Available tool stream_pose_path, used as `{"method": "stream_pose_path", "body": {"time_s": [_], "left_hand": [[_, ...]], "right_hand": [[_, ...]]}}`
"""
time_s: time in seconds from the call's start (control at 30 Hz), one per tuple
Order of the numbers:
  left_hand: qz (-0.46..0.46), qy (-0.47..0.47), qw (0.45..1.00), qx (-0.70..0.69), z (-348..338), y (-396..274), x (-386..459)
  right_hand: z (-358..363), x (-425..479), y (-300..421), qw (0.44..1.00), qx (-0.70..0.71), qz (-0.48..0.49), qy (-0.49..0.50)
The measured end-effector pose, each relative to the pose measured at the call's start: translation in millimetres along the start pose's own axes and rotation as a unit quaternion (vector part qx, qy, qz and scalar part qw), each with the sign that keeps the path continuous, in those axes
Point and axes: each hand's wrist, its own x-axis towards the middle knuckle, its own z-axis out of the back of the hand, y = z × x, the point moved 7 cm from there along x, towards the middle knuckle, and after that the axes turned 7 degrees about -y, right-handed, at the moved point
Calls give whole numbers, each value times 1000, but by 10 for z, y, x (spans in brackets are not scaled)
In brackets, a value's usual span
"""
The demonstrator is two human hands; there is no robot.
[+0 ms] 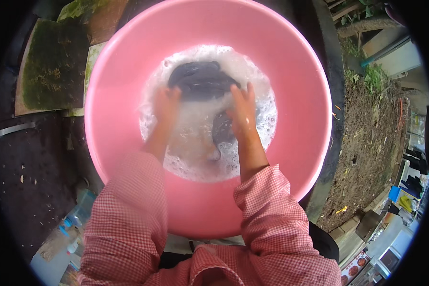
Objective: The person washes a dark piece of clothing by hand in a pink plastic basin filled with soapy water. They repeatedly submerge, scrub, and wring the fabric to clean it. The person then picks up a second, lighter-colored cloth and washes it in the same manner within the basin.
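A large pink plastic basin (203, 211) holds cloudy, soapy water (196, 125) with white foam around its edge. Dark grey cloth (200, 80) bulges above the water at the far side, and more of it lies near the right hand, partly under water. My left hand (167, 103), blurred, is at the cloth's left end. At its right end is my right hand (242, 107), wet, with thumb and fingers apart. Whether the left fingers grip any cloth is not clear. Both hands are over the water, with red-and-white checked sleeves pushed up the forearms.
Mossy slabs (55, 66) lie left of the basin, above a dark wet floor (32, 178). Clear plastic bottles (80, 209) stand at lower left. A concrete edge (330, 107) and bare soil (366, 143) run along the right, with household items beyond.
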Motion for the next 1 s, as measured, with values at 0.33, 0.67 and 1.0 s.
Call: {"method": "stream_pose_path", "body": {"time_s": [0.33,0.67,1.0], "left_hand": [[-37,192,974,-110,-117,-460,-418],[379,214,715,-547,25,-535,-599],[299,144,747,-575,279,-908,-575]], "right_hand": [[-195,-132,-724,953,160,-202,159],[-288,-460,-133,978,-102,150,106],[-116,-737,31,987,99,94,83]]}}
